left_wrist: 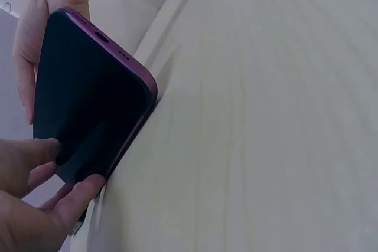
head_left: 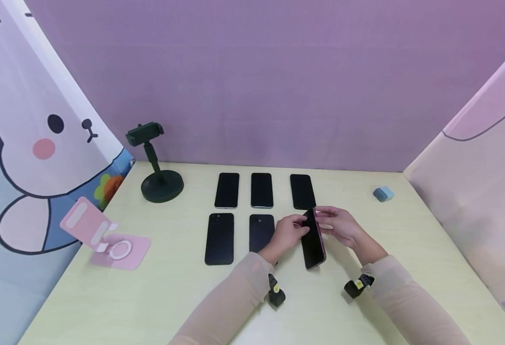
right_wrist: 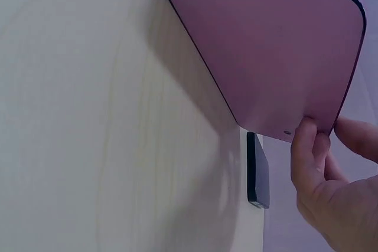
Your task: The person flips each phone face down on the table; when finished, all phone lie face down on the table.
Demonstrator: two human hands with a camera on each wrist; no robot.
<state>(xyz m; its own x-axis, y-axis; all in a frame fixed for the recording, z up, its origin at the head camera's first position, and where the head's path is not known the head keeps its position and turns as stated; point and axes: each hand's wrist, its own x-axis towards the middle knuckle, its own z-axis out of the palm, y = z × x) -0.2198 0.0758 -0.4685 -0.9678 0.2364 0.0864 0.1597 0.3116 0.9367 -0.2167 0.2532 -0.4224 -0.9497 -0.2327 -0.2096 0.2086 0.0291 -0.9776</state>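
Note:
Both hands hold a smartphone (head_left: 313,244) with a black screen, a purple frame and a pink-purple back (right_wrist: 277,57). It is tilted up on its side above the table, its screen turned to the left. My left hand (head_left: 287,235) pinches it near the far end, thumb and a fingertip against the screen (left_wrist: 88,98). From the other side, my right hand (head_left: 340,226) grips the far corner with fingers on the back. Under the left wrist, a dark phone (head_left: 258,235) lies back up, partly covered by the hand. Another black phone (head_left: 302,191) lies just beyond the held one.
Two phones lie screen up in the back row, a left one (head_left: 227,190) and a middle one (head_left: 262,190). A back-up phone (head_left: 219,239) lies nearer. Left stand a dark green phone stand (head_left: 161,184) and a pink folding stand (head_left: 124,251). Blue blocks (head_left: 383,193) sit right.

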